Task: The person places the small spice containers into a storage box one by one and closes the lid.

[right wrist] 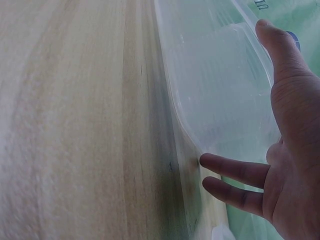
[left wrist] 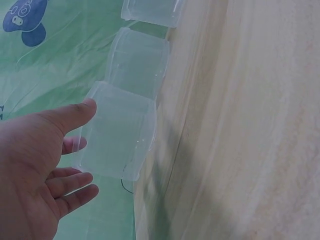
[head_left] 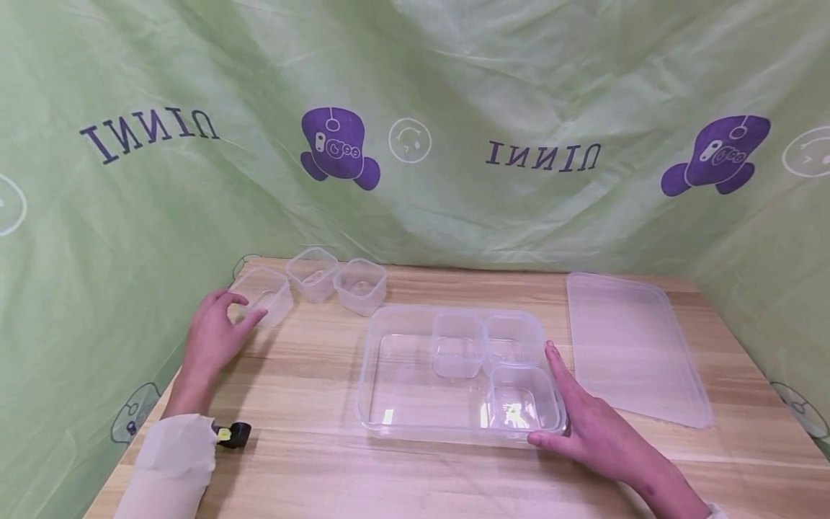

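The head view shows a person working at a wooden counter (head_left: pixel 305 389) with both hands. The left hand (head_left: pixel 217 335) is at a small clear tub (head_left: pixel 277 306) near the far left corner, its thumb and fingers spread apart at the tub's near left side. The left wrist view shows the thumb tip against or just in front of the tub's wall, with the other fingers loosely bent beside it; whether they press on the plastic cannot be told. Just to the right of this tub stand a second tub (head_left: pixel 314 281) and a third tub (head_left: pixel 361 290), upright and close together. The right hand (head_left: pixel 593 429) is spread along the right end of a large clear box (head_left: pixel 408 393), the thumb at its near right corner and a finger at the right side farther back. In the right wrist view the fingers are straight and apart. The box lies in the middle of the counter and holds three small tubs in its right part: two side by side along the far wall, one in the near right corner. A flat, translucent lid (head_left: pixel 635 353) lies on the counter to the right of the box. Behind hangs a green curtain (head_left: pixel 454 223) with purple figures.
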`<state>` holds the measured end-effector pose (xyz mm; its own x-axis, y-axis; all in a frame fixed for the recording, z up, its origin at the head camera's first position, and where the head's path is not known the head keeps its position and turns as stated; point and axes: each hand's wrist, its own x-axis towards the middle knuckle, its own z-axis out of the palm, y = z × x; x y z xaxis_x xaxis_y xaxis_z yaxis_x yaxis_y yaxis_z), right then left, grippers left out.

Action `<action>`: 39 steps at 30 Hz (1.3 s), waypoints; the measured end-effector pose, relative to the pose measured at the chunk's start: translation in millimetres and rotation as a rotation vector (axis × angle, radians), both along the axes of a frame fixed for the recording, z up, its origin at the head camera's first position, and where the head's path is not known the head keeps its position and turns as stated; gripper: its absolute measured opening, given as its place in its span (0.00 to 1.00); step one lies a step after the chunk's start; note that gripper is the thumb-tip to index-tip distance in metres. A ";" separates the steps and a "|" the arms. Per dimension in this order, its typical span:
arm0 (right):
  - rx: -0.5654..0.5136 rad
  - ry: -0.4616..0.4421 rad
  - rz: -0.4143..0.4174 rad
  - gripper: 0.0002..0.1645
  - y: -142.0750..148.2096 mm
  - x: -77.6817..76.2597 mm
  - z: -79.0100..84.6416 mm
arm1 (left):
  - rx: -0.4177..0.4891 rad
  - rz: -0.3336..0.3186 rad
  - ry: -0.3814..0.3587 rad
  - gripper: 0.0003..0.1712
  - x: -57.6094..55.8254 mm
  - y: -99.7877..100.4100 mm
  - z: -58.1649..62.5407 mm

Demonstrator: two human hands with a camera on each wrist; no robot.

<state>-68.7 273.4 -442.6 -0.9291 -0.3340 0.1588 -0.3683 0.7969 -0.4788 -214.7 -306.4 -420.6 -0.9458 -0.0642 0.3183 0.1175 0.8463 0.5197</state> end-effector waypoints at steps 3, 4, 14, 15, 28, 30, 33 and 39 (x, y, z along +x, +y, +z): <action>-0.001 0.005 0.000 0.75 0.3 -0.3 -0.1 | -0.002 -0.002 0.013 0.27 0.6 0.4 0.7; -0.001 0.005 0.001 0.75 0.4 -0.3 -0.2 | 0.000 -0.002 0.014 0.27 0.8 0.5 1.0; 0.003 -0.001 -0.002 0.75 0.0 0.9 -0.7 | 0.018 0.006 -0.015 0.27 5.5 1.5 7.8; 0.004 -0.001 -0.002 0.75 0.0 0.9 -0.8 | 0.019 0.005 -0.012 0.26 5.9 1.6 8.3; -0.001 -0.011 0.003 0.75 -0.4 -0.3 0.7 | 0.003 0.004 0.036 0.23 16.1 7.7 14.7; 0.000 -0.011 0.003 0.75 -0.3 -0.2 1.1 | -0.002 0.000 0.042 0.23 17.0 9.0 16.1; 0.000 -0.006 0.003 0.75 0.0 -0.2 1.5 | -0.007 -0.006 0.047 0.23 18.1 10.5 18.1; -0.004 -0.009 0.006 0.75 -0.4 -0.1 1.6 | -0.021 -0.013 0.063 0.23 22.2 13.9 24.9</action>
<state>-68.8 273.1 -441.0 -0.9286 -0.3389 0.1515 -0.3685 0.7931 -0.4850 -192.6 -292.5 -395.6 -0.9245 -0.0447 0.3787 0.1608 0.8548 0.4934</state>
